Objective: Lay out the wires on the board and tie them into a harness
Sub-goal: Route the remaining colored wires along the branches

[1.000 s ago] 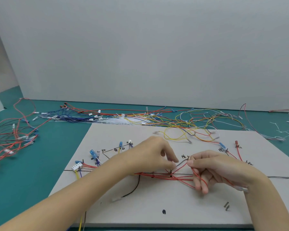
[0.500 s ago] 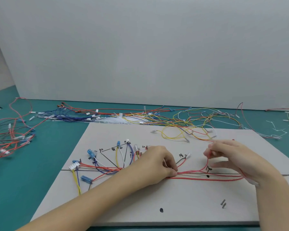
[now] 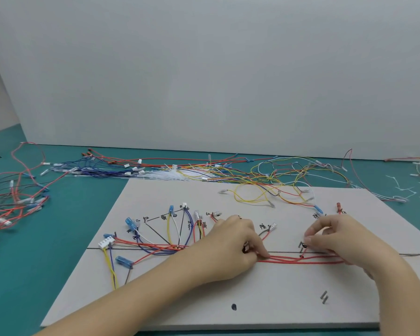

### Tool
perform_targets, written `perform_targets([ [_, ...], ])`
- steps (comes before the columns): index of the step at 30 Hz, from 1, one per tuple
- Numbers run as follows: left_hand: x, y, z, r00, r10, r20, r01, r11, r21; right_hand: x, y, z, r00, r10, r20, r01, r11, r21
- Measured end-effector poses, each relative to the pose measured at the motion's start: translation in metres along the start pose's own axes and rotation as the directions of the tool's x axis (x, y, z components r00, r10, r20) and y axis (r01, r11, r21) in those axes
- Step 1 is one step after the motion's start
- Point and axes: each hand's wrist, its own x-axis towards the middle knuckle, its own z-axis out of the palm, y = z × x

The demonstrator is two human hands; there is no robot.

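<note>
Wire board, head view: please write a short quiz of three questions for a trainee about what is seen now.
1. True or false: the left hand presses the red wires onto the board.
2. What colour is the table under the board? A green, B white, C black.
3. Fill in: the right hand pinches a ____ wire near the pegs.

Key: 1 true; 2 A; 3 red.

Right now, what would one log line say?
left hand: pinning red wires | right hand: pinching red wire end | board: harness untied
</note>
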Motion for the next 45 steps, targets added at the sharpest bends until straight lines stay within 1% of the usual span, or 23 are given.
perform_targets([
  [3,-0.003,0.001,0.003,0.998,0.048,-0.039,-0.048,0.999,0.001,0.004,-0.002,0.008,0.996,-0.072,-0.050,0.069,0.996,-0.064],
  [6,-0.003,0.000,0.005,0.996,0.078,-0.051,-0.078,0.997,0.013,0.005,0.001,0.008,0.995,-0.083,-0.063,0.077,0.992,-0.104],
  [10,0.005,-0.004,0.007,0.996,0.055,-0.067,-0.059,0.997,-0.050,0.005,0.002,0.007,0.994,-0.094,-0.047,0.087,0.988,-0.129],
  [14,0.007,-0.006,0.011,0.995,0.043,-0.093,-0.050,0.996,-0.072,0.005,0.005,0.013,0.988,-0.102,-0.112,0.082,0.982,-0.171],
  [16,0.008,-0.007,0.012,0.994,0.029,-0.107,-0.038,0.996,-0.082,0.005,0.004,0.016,0.986,-0.116,-0.119,0.092,0.976,-0.195],
  [20,0.009,-0.007,0.013,0.993,-0.004,-0.115,-0.011,0.992,-0.126,0.002,0.003,0.019,0.985,-0.140,-0.101,0.116,0.971,-0.210],
  [24,0.008,-0.007,0.014,0.992,0.000,-0.124,-0.009,0.998,-0.069,0.000,0.000,0.024,0.980,-0.171,-0.107,0.142,0.963,-0.230],
  [28,0.008,-0.006,0.015,0.992,-0.008,-0.123,0.003,0.999,-0.041,-0.002,-0.002,0.028,0.984,-0.155,-0.085,0.135,0.969,-0.209],
  [32,0.009,-0.009,0.013,0.986,-0.097,-0.136,0.077,0.986,-0.145,-0.004,-0.007,0.027,0.985,-0.170,-0.006,0.162,0.949,-0.270],
  [34,0.010,-0.011,0.012,0.979,-0.138,-0.153,0.123,0.987,-0.104,-0.004,-0.009,0.031,0.983,-0.179,0.033,0.180,0.924,-0.338],
  [37,0.011,-0.010,0.012,0.970,-0.149,-0.190,0.160,0.986,0.043,-0.004,-0.013,0.038,0.986,-0.158,0.057,0.166,0.877,-0.450],
  [38,0.010,-0.011,0.011,0.970,-0.154,-0.187,0.166,0.985,0.047,-0.005,-0.014,0.039,0.986,-0.155,0.055,0.162,0.865,-0.475],
  [41,0.010,-0.012,0.008,0.968,-0.200,-0.150,0.200,0.980,-0.016,-0.007,-0.015,0.040,0.984,-0.177,0.035,0.170,0.852,-0.495],
  [45,0.012,-0.009,0.005,0.973,-0.194,-0.126,0.197,0.980,0.005,-0.008,-0.012,0.042,0.976,-0.217,0.020,0.199,0.852,-0.485],
])
